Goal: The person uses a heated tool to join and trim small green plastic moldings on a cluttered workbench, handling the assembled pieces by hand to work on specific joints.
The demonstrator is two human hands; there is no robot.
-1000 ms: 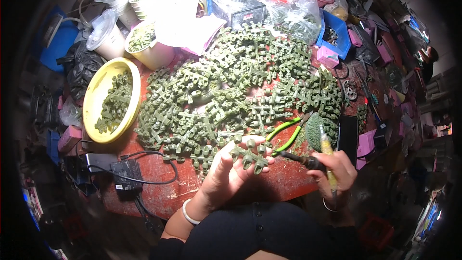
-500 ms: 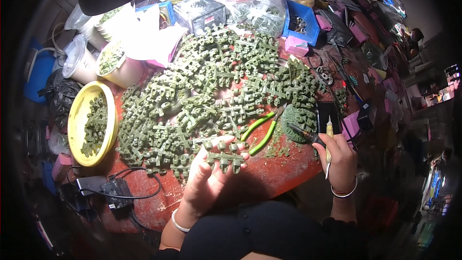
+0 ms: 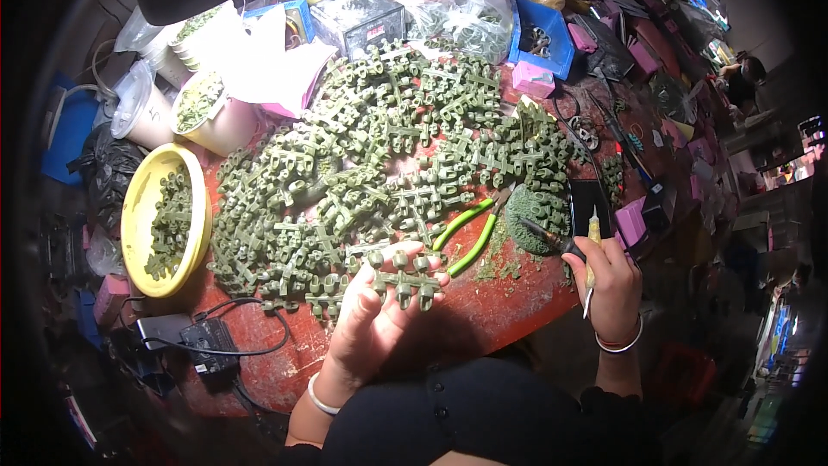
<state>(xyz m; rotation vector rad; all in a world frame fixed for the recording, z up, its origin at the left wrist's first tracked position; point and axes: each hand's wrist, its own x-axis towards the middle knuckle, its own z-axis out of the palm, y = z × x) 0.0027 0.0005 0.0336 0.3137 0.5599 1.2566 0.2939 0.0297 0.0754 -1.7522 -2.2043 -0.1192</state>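
My left hand (image 3: 373, 321) holds a green bar with small ring-like parts along both sides (image 3: 404, 283), gripped between thumb and fingers above the table's front edge. More such green pieces (image 3: 345, 181) lie heaped just beyond. My right hand (image 3: 614, 285), at the table's right front, is closed round a slim tool with a pale yellow handle and pointed ends (image 3: 592, 250). A dark pen-like tool (image 3: 543, 233) also runs out from its fingers, its tip over a round green pad (image 3: 528, 217). Green-handled pliers (image 3: 470, 233) lie between the hands, with green crumbs around them.
A yellow basin (image 3: 204, 246) with green pieces stands left, near a black adapter and cables (image 3: 211, 349). White tubs (image 3: 228, 128), clear bags (image 3: 474, 13) and a blue bin (image 3: 517, 39) line the back. A dark phone-like slab (image 3: 582, 200) lies beyond my right hand.
My right hand has shifted very slightly to the right with its tools. The left hand and the green piece have hardly moved.
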